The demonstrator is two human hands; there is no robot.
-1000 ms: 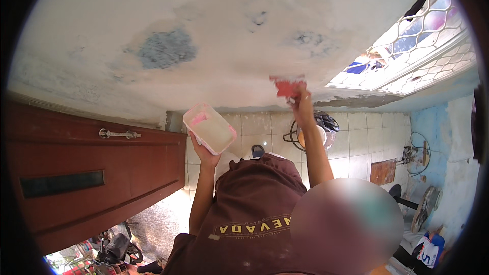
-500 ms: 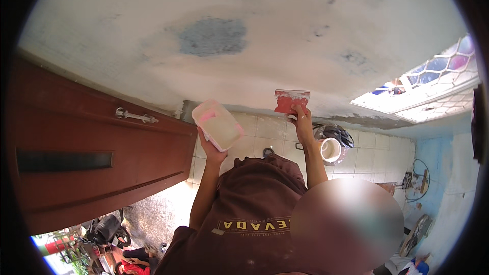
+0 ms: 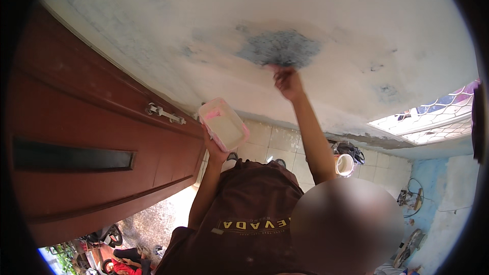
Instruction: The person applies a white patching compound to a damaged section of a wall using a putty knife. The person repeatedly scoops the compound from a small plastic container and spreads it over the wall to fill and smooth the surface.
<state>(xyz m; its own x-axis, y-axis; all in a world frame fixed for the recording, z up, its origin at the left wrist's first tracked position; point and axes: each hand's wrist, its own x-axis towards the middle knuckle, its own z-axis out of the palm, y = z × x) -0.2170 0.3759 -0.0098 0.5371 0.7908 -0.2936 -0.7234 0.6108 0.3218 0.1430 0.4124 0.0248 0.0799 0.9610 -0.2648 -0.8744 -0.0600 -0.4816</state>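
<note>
My left hand (image 3: 216,148) grips a rectangular plastic tub (image 3: 227,130) by its side; the tub is pale inside with pink smears. My right hand (image 3: 289,83) is raised to the wall (image 3: 346,76), at the lower edge of a rough grey-blue patch (image 3: 280,46). Its fingers are closed on the red putty scraper (image 3: 273,67), which is blurred and mostly hidden behind the hand. Pale filler-like coating surrounds the patch, and smaller dark marks show on the wall to its left and right.
A brown door (image 3: 91,112) with a metal bolt (image 3: 165,113) stands at left. On the tiled floor (image 3: 282,140) sits a white bucket (image 3: 344,165) beside dark bags. A window with a white grille (image 3: 433,114) is at right. Outside, a person in red (image 3: 125,267) sits at lower left.
My right hand has moved up and left with the scraper, from the lower wall to the grey-blue patch. The view has shifted; my left hand still holds the tub.
</note>
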